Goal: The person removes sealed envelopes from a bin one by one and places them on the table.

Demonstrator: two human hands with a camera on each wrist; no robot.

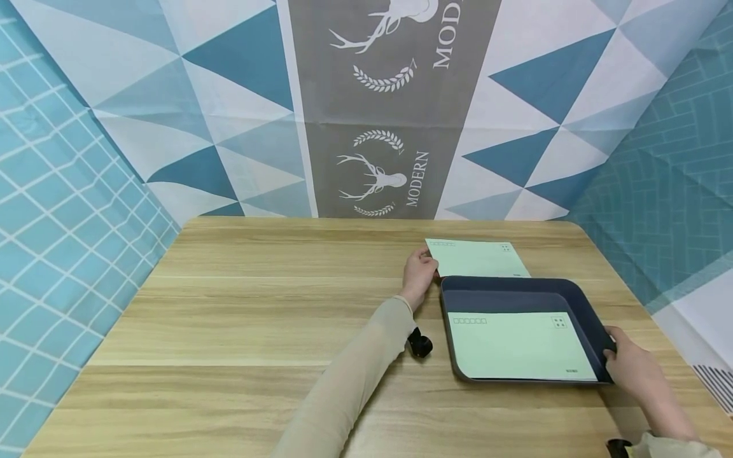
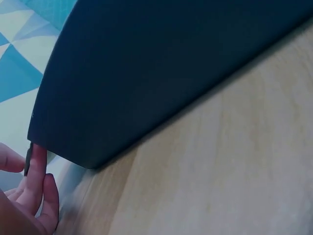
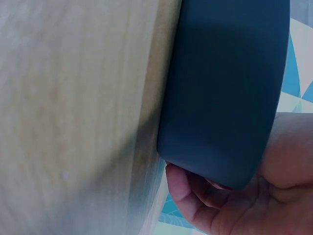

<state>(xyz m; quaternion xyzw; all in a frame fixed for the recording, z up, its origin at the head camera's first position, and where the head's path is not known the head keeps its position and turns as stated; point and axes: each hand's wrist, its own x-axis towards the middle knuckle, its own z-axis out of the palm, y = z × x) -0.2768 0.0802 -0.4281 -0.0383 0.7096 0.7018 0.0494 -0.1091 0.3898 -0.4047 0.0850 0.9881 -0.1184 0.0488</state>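
Note:
A pale green envelope (image 1: 518,346) lies inside a dark blue-grey rectangular tray (image 1: 504,285), along its near side. Behind the tray's far rim is a second pale green envelope (image 1: 478,257), its lower edge overlapped by the tray in the head view. My left hand (image 1: 419,275) pinches this far envelope at its left edge, beside the tray's back left corner. Thumb and fingers (image 2: 36,178) show past the tray's end in the left wrist view. On the tray's right wall, my right hand (image 1: 632,369) grips the rim, with fingers (image 3: 186,196) curled under it.
Wood-grain table (image 1: 246,318) stretches out to the left of the tray. A patterned cloth wall (image 1: 372,127) rises right behind the table's back edge, and blue tiled-pattern sheets (image 1: 63,210) hang at the sides. Black wrist cameras (image 1: 420,345) sit on both sleeves.

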